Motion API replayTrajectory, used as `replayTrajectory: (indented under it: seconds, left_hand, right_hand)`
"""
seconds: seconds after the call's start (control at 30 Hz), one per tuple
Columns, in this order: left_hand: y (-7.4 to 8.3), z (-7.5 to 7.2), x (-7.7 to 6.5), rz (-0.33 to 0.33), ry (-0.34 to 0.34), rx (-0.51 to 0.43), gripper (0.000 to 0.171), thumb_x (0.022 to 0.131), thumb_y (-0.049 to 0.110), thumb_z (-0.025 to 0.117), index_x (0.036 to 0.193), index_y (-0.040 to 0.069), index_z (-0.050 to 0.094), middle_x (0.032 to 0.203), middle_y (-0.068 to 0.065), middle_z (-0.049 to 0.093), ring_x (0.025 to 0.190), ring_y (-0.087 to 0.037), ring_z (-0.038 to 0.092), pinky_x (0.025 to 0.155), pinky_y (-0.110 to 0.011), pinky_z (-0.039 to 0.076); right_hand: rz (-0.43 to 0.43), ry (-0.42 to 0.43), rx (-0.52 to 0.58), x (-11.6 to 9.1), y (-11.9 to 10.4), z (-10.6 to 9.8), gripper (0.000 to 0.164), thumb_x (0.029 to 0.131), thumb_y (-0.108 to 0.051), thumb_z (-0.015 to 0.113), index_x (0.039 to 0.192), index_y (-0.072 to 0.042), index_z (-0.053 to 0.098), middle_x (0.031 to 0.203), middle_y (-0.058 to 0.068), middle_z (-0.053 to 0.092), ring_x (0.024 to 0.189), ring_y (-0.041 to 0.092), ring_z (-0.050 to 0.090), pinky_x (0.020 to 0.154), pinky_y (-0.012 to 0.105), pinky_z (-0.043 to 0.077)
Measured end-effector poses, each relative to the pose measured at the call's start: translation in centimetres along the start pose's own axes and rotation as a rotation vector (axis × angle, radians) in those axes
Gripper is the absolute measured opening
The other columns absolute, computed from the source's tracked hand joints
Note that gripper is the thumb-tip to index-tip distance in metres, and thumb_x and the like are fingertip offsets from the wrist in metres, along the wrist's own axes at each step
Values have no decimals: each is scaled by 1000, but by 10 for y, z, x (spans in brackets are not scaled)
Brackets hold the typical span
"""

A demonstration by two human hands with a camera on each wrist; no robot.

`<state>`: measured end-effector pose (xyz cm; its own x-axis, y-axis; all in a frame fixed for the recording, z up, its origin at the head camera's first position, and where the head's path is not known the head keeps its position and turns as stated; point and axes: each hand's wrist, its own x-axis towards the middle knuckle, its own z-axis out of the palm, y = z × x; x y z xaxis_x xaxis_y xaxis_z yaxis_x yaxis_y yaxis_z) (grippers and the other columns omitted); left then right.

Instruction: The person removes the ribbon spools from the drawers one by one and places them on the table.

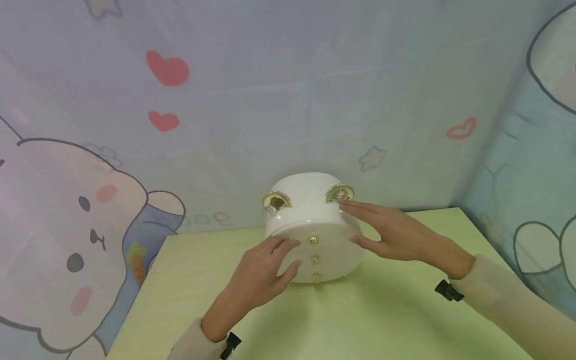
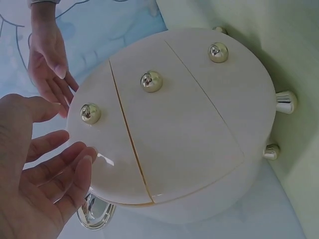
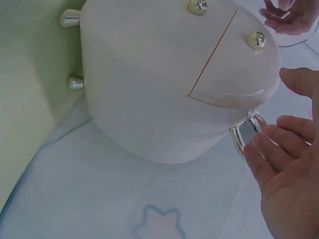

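The white, oval-fronted three-drawer box stands on the tabletop, beyond and between the hands. The left hand is loosely spread beside the box's front rim; the right hand is spread wide, fingertips at the nearer metallic ear-shaped fitting. Whether either makes contact, I cannot tell.

The glossy shell looks rigid, probably moderately light, slick and easily scratched. Its rounded sides should suit a palm on each flank; the round gold knobs invite a fingertip pinch. The flared gold feet look hard and mirror-smooth.
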<state>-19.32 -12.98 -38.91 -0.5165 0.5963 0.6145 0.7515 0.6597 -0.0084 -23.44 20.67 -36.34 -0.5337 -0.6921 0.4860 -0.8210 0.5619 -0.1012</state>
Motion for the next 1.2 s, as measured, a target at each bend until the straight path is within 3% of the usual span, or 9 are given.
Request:
replayTrajectory:
  seconds: [0.27,0.5,0.77,0.9,1.2]
  left_hand:
    - [4,11,7,-20,-32,-27,38,96,26,75,130,13,67,121,-4,69,83,-17,70,62,-32,57]
    - [9,18,14,19,-21,-63,38,95,20,76,130,6,66,124,-9,65,110,-21,66,90,-33,58]
    - [15,25,20,98,31,100,42,88,19,83,124,4,67,116,-8,68,103,-21,67,88,-30,57]
    - [16,28,22,106,53,129,41,86,17,85,121,4,68,114,-8,68,99,-20,68,86,-29,58]
    - [17,36,27,193,120,339,29,87,13,81,112,2,70,103,-7,68,79,-15,65,67,-23,56]
  right_hand:
    - [-11,-84,-35,2,3,-1,78,95,-38,77,159,-8,45,167,11,44,148,31,52,107,46,55]
    - [14,-146,-60,2,4,0,83,97,-49,72,162,-10,40,170,8,38,153,29,46,112,47,52]
    - [-7,-171,-92,3,5,0,82,98,-51,68,163,-10,38,171,8,37,155,29,43,116,47,48]
    - [-19,-161,-104,4,5,-1,81,97,-52,69,161,-10,41,169,8,40,154,30,44,116,47,48]
    - [-18,-166,-107,5,5,1,82,97,-53,69,161,-10,41,169,9,40,153,29,45,114,47,50]
